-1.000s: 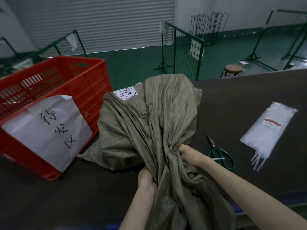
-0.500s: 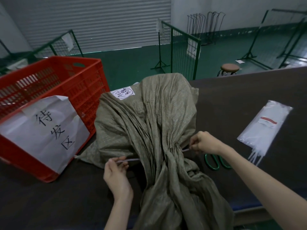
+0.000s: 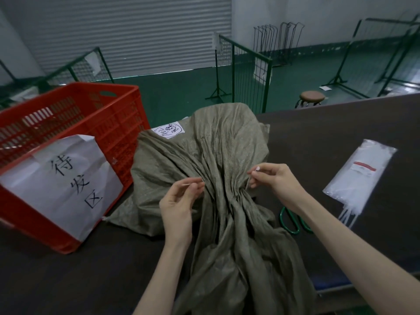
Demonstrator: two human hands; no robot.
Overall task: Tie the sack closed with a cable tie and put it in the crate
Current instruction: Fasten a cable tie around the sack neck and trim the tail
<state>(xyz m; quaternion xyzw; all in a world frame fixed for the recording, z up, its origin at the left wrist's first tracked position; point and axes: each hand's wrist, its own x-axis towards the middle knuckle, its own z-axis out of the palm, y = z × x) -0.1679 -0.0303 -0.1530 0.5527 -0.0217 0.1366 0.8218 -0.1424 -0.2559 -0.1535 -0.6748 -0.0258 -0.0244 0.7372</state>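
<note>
An olive woven sack (image 3: 204,160) lies on the dark table, its neck gathered into tight pleats near the middle. A thin white cable tie (image 3: 246,185) passes behind the gathered neck. My left hand (image 3: 177,203) pinches one end of the tie at the neck's left side. My right hand (image 3: 272,180) pinches the other end at the right side, raised slightly above the pleats. A red plastic crate (image 3: 95,123) with a white paper sign stands on the table to the left of the sack.
Green-handled scissors (image 3: 293,221) lie just right of the sack, partly under my right forearm. A clear bag of white cable ties (image 3: 359,178) rests farther right. The dark table (image 3: 341,133) ends at my near side; green mesh fences and a stool stand beyond.
Both hands let go of the bunched neck, took the tie's two ends, and have now brought them up and closer together over the pleats.
</note>
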